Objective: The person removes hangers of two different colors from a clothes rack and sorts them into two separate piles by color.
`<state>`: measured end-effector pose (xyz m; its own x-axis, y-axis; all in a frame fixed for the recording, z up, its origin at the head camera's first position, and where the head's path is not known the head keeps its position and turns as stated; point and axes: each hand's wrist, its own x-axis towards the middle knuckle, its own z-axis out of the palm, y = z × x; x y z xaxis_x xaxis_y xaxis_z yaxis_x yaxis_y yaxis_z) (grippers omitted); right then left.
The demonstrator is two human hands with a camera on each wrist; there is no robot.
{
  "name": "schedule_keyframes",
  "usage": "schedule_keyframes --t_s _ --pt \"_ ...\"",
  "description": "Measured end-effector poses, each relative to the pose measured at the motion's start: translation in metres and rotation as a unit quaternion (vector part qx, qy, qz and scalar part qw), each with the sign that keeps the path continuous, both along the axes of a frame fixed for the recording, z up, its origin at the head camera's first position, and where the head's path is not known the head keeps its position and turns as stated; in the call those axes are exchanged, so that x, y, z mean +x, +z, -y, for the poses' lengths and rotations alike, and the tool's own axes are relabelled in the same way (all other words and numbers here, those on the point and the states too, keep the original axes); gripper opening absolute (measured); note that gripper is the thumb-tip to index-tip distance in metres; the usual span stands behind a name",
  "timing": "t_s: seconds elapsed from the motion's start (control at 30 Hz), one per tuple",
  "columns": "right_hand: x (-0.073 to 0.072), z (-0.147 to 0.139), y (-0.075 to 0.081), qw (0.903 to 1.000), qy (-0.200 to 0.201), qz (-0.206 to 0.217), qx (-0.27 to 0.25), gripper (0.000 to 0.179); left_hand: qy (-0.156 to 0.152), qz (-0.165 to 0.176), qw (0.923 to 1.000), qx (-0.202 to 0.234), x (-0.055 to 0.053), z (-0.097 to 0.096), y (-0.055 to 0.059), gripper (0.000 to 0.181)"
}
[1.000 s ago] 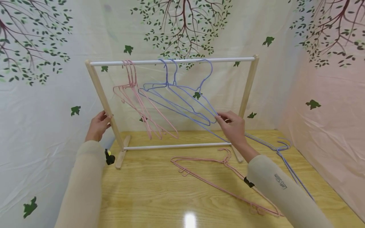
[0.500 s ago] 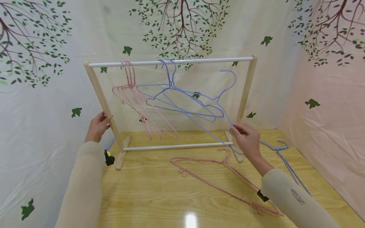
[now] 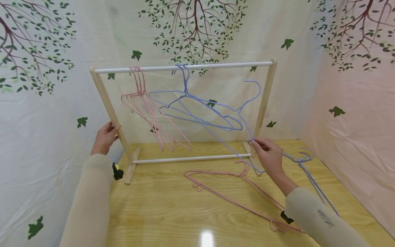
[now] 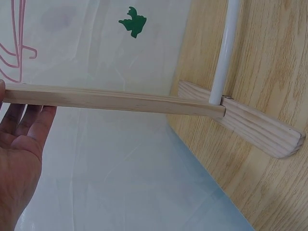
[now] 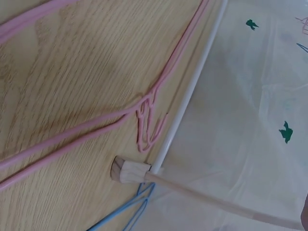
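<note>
With thumb in front and fingers behind, my left hand (image 3: 105,139) grips the left wooden post (image 3: 106,99) of a small clothes rack. The left wrist view shows those fingers (image 4: 36,122) behind the post. My right hand (image 3: 270,156) pinches a blue hanger (image 3: 238,110) by one arm near its corner. Its hook is off the rail (image 3: 216,66), lower and near the right post (image 3: 267,96). Other blue hangers (image 3: 186,91) hang mid-rail, overlapping the held one in the head view. Pink hangers (image 3: 141,92) hang in a bunch toward the left.
Pink hangers (image 3: 243,175) lie stacked on the wooden table in front of the rack. More blue hangers (image 3: 300,161) lie at the table's right side, partly behind my right hand. A white lower bar (image 3: 191,159) joins the rack's feet. Printed cloth walls stand behind and beside.
My right hand has moved right and down, bringing the blue hanger's hook off the rail. The hanging blue hangers shifted and their hooks drew closer together. My left hand stays on the post.
</note>
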<state>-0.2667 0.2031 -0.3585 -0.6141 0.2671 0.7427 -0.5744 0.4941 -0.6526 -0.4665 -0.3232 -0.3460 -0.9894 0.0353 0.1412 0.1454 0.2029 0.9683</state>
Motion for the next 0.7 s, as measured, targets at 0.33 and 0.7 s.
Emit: schedule_keyframes --t_s 0.33,0.7 --pt "-0.010 0.032 -0.003 0.9987 0.015 0.041 -0.025 0.016 0.004 0.001 1.0000 0.004 0.004 0.001 0.002 0.056" --pt "-0.025 0.054 -0.014 0.9911 0.042 0.061 -0.110 0.019 0.000 0.005 0.9999 0.010 0.000 0.001 0.001 0.056"
